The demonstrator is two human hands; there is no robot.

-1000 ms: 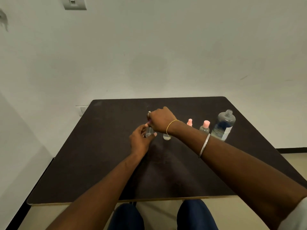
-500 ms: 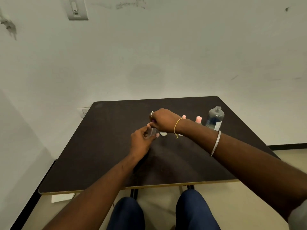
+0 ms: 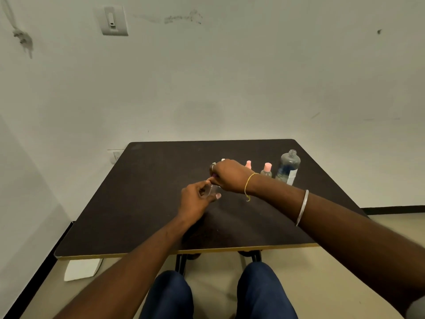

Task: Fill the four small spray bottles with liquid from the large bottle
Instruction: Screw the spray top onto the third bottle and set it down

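Nearest, a small clear bottle (image 3: 212, 190) is gripped low over the table (image 3: 138, 203) by the left hand (image 3: 197, 199), and its top is pinched by the curled fingers of the right hand (image 3: 230, 174), seemingly at the sprayer. Beyond, the left pink-capped bottle (image 3: 248, 164) and the right pink-capped bottle (image 3: 266, 170) are seen capped, their fill too small to tell. Farthest, the large bottle (image 3: 288, 165) is seen uncapped, so filling is judged unfinished.
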